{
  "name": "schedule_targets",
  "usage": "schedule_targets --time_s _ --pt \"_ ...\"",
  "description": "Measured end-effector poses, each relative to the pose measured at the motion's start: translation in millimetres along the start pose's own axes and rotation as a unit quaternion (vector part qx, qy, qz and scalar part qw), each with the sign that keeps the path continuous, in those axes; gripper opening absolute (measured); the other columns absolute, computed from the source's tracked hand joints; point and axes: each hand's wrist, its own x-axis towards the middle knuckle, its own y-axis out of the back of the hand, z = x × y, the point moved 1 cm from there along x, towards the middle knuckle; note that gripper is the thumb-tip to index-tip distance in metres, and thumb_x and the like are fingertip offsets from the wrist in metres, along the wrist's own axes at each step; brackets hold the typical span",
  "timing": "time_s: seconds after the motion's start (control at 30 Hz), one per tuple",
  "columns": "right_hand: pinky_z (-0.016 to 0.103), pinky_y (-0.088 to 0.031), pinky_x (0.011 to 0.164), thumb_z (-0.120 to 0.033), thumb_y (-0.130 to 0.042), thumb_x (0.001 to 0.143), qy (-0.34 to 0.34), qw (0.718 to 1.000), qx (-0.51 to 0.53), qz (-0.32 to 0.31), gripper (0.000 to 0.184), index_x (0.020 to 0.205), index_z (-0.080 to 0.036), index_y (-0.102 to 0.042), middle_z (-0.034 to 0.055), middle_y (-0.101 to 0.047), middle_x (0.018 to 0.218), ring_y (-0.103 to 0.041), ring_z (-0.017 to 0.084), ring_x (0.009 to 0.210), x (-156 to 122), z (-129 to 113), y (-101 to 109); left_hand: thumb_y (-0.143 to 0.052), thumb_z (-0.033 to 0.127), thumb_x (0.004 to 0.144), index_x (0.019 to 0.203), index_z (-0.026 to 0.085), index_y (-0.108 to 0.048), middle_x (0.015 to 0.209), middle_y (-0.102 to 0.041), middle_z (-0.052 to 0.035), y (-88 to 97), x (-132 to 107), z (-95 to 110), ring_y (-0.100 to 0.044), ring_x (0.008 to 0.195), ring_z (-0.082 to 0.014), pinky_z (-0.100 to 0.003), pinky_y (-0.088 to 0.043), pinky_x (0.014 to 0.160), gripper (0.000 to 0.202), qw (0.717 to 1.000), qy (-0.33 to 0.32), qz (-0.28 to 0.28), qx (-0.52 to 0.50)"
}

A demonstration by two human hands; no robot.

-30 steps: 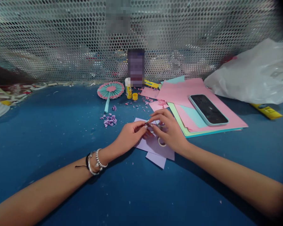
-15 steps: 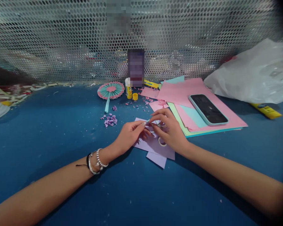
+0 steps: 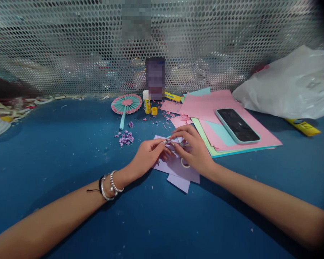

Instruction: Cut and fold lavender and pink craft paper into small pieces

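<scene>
My left hand (image 3: 149,155) and my right hand (image 3: 194,150) meet fingertip to fingertip over sheets of purple paper (image 3: 190,175). Thumbs and fingers of both are pinched around something tiny, mostly hidden, that I cannot make out. Under my right hand a white loop (image 3: 185,163), like a scissors handle, lies on the purple paper; the rest of it is covered. Left of the hands is a small heap of crumpled purple paper bits (image 3: 126,138). Beyond them lies a pleated blue and pink paper fan (image 3: 126,103) with a light blue stem.
An uncapped glue stick (image 3: 147,104) stands beside its yellow cap (image 3: 154,111). Right of the hands, a phone (image 3: 237,125) rests on pink paper (image 3: 265,138). A white plastic bag (image 3: 288,86) and yellow tube (image 3: 303,127) sit farther right. Perforated metal (image 3: 83,46) borders the back.
The fingertips have shifted very slightly around the tiny thing. Both hands stay pinched together over the purple paper, and the objects lie as before.
</scene>
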Motion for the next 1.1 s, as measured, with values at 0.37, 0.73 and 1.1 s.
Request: schedule_targets --time_s 0.37,0.73,1.1 --pt "0.037 -0.042 0.086 -0.014 -0.054 0.080 -0.004 1.000 0.005 -0.003 0.011 0.090 -0.020 -0.058 0.0060 -0.053 0.097 -0.049 0.019 0.099 -1.0 -0.8 -0.5 -0.042 0.029 0.090 0.097 0.014 -0.066 0.070 -0.066 -0.0040 -1.4 -4.6 -0.2 -0.060 0.060 -0.0092 -0.017 -0.044 0.050 0.030 0.997 -0.049 0.009 0.061" --pt "0.037 -0.043 0.084 -0.015 -0.054 0.080 0.013 1.000 -0.001 0.008 0.010 0.089 -0.021 -0.054 0.0058 -0.053 0.096 -0.050 0.018 0.098 -0.3 -1.9 -0.8 -0.047 0.026 0.087 0.105 0.015 -0.065 0.072 -0.068 -0.0036 -2.1 -5.8 1.0 -0.062 0.061 -0.0106 -0.020 -0.049 0.057 0.027 0.993 -0.077 0.022 0.088" --pt "0.036 -0.045 0.077 -0.015 -0.052 0.080 0.017 1.000 0.005 0.007 0.010 0.087 -0.022 -0.052 0.0058 -0.052 0.097 -0.050 0.019 0.098 -1.4 -1.7 -1.3 -0.045 0.027 0.088 0.101 0.015 -0.067 0.069 -0.069 -0.0038 -1.6 -5.0 4.6 -0.060 0.058 -0.0098 -0.018 -0.045 0.052 0.028 0.996 -0.047 0.017 0.072"
